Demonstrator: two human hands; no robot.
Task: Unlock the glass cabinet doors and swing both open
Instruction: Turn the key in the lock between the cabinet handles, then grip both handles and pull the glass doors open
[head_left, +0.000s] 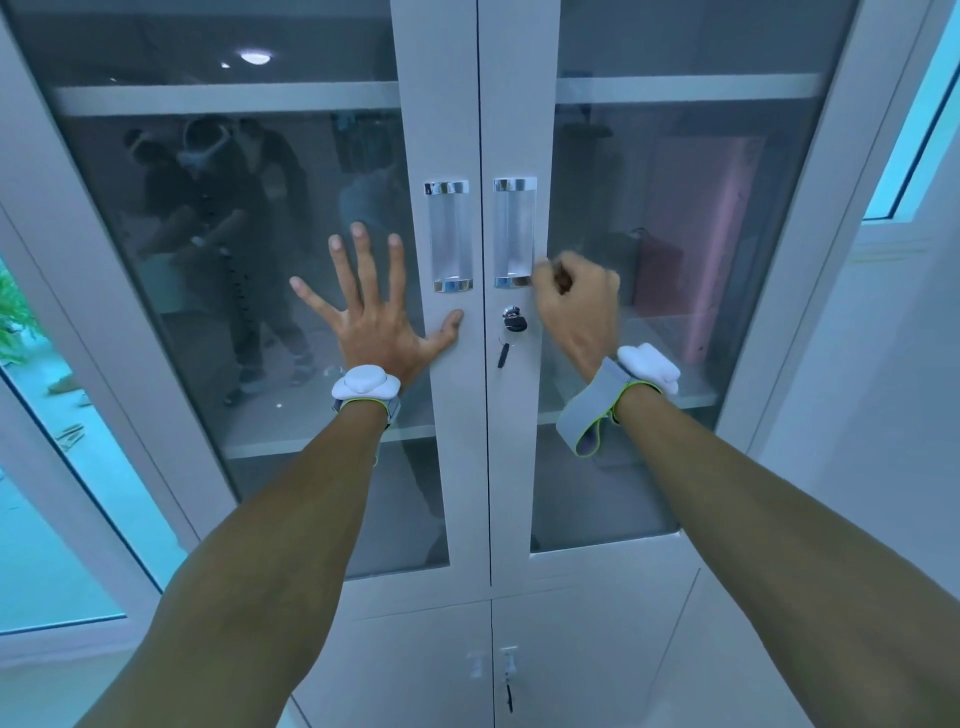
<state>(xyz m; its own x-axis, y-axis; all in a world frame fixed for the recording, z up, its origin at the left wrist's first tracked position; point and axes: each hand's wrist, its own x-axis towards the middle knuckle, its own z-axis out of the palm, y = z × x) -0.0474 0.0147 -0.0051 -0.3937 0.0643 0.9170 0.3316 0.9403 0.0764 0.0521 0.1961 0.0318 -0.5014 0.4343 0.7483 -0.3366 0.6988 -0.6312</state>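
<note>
A grey metal cabinet fills the head view, its left glass door (249, 270) and right glass door (675, 249) both closed. Each door has a recessed chrome-ended handle: left handle (448, 236), right handle (513, 232). Below the right handle a key (514, 323) sits in the lock, with a second key dangling from it. My left hand (371, 317) lies flat on the left door, fingers spread, thumb on the frame. My right hand (576, 299) is curled, fingertips at the lower right edge of the right handle; it is blurred.
Shelves show behind the glass, with a pink object (722, 244) and a dark red bag (657, 278) on the right side. Two lower solid doors (571, 665) have their own small handles and a key. Windows flank the cabinet on both sides.
</note>
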